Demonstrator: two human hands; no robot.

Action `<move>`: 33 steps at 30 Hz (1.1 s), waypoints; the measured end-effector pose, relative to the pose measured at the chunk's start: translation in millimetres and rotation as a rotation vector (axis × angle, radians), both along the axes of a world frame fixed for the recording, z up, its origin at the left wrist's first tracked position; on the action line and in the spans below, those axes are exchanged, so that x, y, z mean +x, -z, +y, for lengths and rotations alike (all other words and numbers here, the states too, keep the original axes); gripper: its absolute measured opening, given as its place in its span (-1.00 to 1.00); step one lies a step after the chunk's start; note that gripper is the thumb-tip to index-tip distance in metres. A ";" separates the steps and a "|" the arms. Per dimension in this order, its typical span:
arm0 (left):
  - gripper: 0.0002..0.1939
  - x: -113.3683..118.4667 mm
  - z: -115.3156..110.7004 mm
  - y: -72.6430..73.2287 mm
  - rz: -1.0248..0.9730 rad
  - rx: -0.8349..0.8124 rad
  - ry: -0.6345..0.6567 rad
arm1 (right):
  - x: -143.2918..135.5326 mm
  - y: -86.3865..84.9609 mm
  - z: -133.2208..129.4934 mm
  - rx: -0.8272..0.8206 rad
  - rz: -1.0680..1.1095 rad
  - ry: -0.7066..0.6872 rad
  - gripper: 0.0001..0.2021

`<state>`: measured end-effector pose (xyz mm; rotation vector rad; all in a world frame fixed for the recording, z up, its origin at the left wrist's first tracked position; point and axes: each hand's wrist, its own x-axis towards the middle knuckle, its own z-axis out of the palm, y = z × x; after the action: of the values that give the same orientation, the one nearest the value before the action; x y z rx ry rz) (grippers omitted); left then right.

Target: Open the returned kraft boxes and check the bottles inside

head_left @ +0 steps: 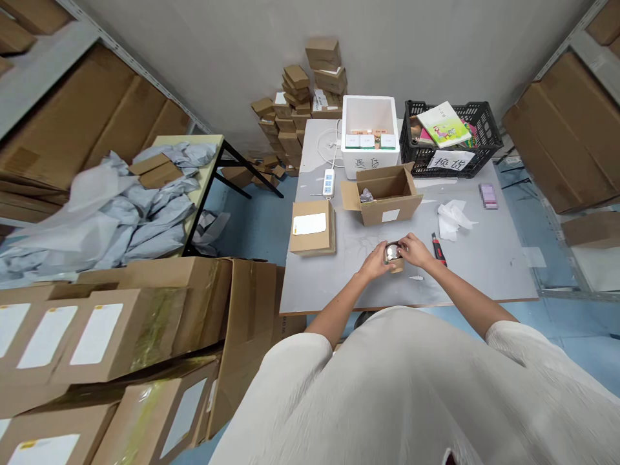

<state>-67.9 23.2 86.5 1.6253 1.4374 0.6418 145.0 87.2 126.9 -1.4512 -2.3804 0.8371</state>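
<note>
Near the front of the grey table, my left hand (375, 261) is closed around the left side of a small round container (394, 258) with a shiny metallic top and a tan lower part; its exact kind is too small to tell. My right hand (414, 250) pinches the container's right upper edge. Beyond my hands stands an open cardboard box (387, 210) with its flaps up and something small and crumpled at its left inside. A red and black utility knife (438, 249) lies just right of my right hand.
Left on the table (349, 284) sit closed cartons (312, 240) and a power strip (329, 183). A white foam box (371, 159) and a black crate (451, 166) of books stand behind. Crumpled white paper (453, 218) lies right. Stacked cartons (159, 342) flank the table's left.
</note>
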 end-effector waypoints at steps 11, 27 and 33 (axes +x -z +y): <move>-0.23 2.9 -0.8 -22.7 0.078 0.018 -0.106 | -19.0 2.2 -7.7 0.031 -0.085 0.027 -0.70; -0.43 7.3 1.2 -41.2 0.246 0.121 -0.128 | -62.2 -60.9 -9.1 -0.140 -0.409 0.167 -0.73; -0.39 4.9 -2.9 -42.7 0.282 0.128 -0.093 | -67.1 -63.5 -17.3 -0.069 -0.410 0.204 -0.65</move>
<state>-63.0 20.3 129.2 1.8130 1.7130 0.5834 77.9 69.9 190.4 -2.0203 -2.4327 0.6241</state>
